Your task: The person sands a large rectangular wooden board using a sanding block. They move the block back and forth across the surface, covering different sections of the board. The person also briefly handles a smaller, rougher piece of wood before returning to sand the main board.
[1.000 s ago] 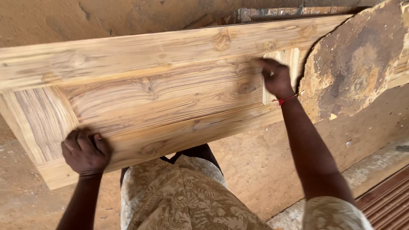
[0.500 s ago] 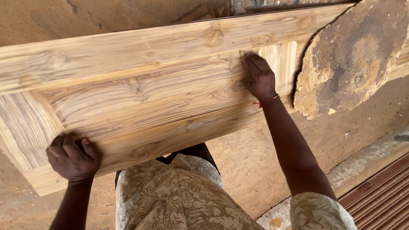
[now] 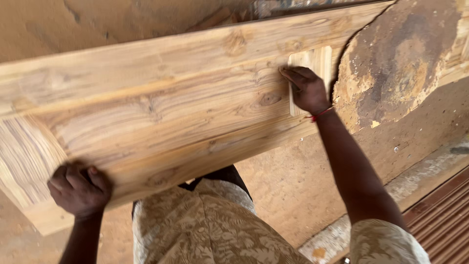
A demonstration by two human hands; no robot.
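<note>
Hands, left hand [image 3: 78, 190] gripping wooden panel [image 3: 161, 112], right hand [image 3: 307, 89] pressing it

A wooden panel [image 3: 161, 107] stretches across the view, tilted so its far end rises to the right. The left hand [image 3: 78, 190] rests on the panel's near left corner, at its lower edge. The right hand [image 3: 307, 89] lies flat on the panel toward its right end, well apart from the left hand. Just right of the right hand, a rough slab [image 3: 400, 58] overlaps the panel's right end. Below the panel, between the two arms, is the person's shirt [image 3: 210, 230]. The dirt floor [image 3: 293, 186] lies beneath everything. A ridged sheet [image 3: 439, 220] lies on the floor, right of the right arm.
</note>
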